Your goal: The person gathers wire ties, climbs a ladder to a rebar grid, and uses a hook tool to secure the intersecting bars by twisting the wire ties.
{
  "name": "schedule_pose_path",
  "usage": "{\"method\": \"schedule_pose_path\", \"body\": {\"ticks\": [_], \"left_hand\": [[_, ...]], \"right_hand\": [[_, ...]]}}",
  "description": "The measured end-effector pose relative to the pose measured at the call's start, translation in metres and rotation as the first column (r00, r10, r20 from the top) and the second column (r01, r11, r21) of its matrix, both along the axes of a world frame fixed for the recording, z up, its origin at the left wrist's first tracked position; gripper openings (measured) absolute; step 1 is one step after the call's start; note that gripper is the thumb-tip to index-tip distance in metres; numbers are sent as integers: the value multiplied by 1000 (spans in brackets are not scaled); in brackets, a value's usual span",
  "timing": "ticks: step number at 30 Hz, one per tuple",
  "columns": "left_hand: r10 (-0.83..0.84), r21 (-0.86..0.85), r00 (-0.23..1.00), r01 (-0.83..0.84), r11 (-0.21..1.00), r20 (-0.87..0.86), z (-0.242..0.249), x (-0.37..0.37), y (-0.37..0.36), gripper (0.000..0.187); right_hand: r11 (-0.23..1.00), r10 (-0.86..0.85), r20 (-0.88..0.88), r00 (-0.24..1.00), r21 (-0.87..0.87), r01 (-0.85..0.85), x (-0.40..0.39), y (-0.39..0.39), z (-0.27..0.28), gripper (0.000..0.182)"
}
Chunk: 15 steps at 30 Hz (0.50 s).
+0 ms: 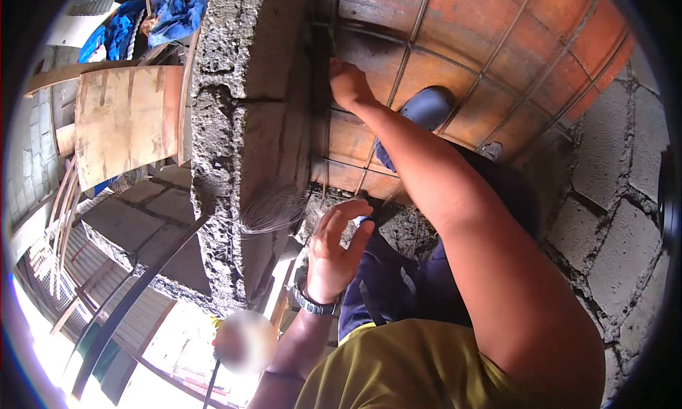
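My right hand (348,84) is closed beside the rebar grid (410,45), near the corner where the grid meets the block wall (263,135). Whatever its fingers hold is hidden. My left hand (334,249), with a watch on its wrist, is raised lower down with the thumb apart and the fingers loosely bent. I see nothing held in it. Just left of its fingers, a bundle of thin dark strands that looks like tie wire (273,209) lies against the wall. Under the grid are stained orange-brown boards (462,33).
A dark clog (430,107) on my foot rests on the grid and boards. Rough concrete blocks (604,150) rise at the right. Beyond the wall are a plywood sheet (128,121), blue cloth (174,18), a long dark strip (138,295) and a person (245,341) below.
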State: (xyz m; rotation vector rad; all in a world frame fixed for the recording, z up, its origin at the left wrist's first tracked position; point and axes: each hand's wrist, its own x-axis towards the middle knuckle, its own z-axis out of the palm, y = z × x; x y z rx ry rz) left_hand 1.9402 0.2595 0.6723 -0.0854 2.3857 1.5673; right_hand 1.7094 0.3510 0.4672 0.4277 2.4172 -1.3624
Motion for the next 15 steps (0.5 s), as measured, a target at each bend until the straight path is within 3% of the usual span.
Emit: {"method": "schedule_pose_path", "body": {"ticks": [2,6,7,9,10,12,13,14,15], "left_hand": [[-15,-34,1000,15,999,2,-1,-1,3,23],[12,-11,998,-12,1000,66,-10,12,1,21],[7,-17,997,-5,1000,75,-13,17,0,21],[-7,-17,995,9,1000,101,-14,25,-1,20],[-6,-15,995,7,1000,102,-13,31,-1,20],[-42,-15,992,44,999,121,-16,41,1,20],[-61,-7,989,62,998,133,-16,46,2,25],[-52,-16,990,54,998,129,-9,49,3,25],[-98,7,989,98,995,107,-5,48,3,24]], "right_hand": [[990,134,-122,983,68,-126,5,15,-11,56],[872,374,-58,926,361,-330,-10,59,-32,52],[871,381,-53,923,355,-339,-11,62,-39,52],[883,366,-209,907,387,-267,-13,67,-49,60],[881,368,-207,906,389,-269,-10,66,-51,60],[971,237,-35,971,36,-236,-16,57,-51,70],[985,164,-165,972,-27,-171,-10,53,-66,75],[983,171,-171,970,-35,-179,-6,52,-58,75],[977,211,-263,942,74,-198,-6,47,-50,72]]}}
